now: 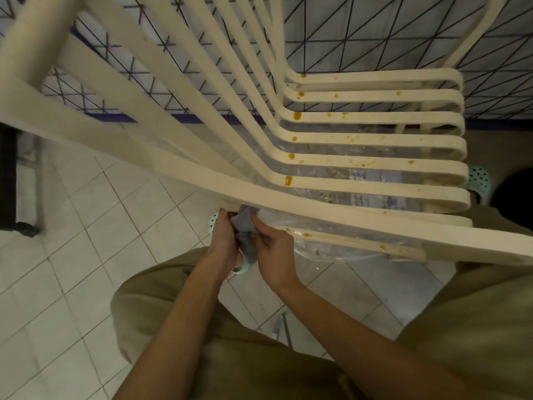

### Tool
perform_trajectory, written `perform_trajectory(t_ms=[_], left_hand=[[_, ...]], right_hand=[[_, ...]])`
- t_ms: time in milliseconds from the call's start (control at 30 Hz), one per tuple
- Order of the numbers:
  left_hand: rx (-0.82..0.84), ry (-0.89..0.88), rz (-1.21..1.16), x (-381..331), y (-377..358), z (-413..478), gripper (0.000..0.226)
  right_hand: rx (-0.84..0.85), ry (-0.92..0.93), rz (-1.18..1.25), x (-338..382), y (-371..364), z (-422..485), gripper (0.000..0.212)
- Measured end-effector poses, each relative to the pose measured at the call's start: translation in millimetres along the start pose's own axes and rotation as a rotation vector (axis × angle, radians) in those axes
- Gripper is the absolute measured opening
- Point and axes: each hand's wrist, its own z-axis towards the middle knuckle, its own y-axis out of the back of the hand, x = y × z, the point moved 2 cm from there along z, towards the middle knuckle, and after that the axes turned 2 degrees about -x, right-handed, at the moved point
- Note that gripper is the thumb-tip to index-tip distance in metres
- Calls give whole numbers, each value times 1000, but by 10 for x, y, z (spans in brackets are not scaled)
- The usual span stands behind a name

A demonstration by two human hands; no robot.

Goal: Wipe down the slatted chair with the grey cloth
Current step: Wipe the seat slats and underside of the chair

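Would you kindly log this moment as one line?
left hand, right hand: gripping grey cloth | slatted chair: orange stains on seat

Both hands — left hand [223, 241], right hand [275, 255] — grip the bunched grey cloth [245, 235] just under the cream slatted chair [346, 223], its seat slats spotted with orange-brown drips [288, 180]

No text, label, brand or number can be read. Dark printed blocks sit on the clear crinkled plastic sheet [357, 176] seen through the gaps of the cream plastic slatted chair [375, 164], but they are too blurred to make out. The orange-brown marks on the slats are stains, not print.
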Motion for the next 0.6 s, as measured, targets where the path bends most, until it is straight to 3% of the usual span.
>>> perform_trajectory(t_ms=[100,233,367,433,600], left_hand=[[19,65,-17,-55,-20,-74,36],[60,94,86,-15,36,24,54],[141,84,28,-41,-6,30,41],[105,44,34,-23,-17,121,36],[107,84,11,20,-71,168,37]], right_hand=[[-79,-69,-202,-236,-27,172,20],[-103,-227,-350,-416,-27,376,16],[-139,-11,-248,-279,-24,261,17],[-127,56,-176,-225,-26,155,22],[-83,-32,-282,-471,25,274,20]])
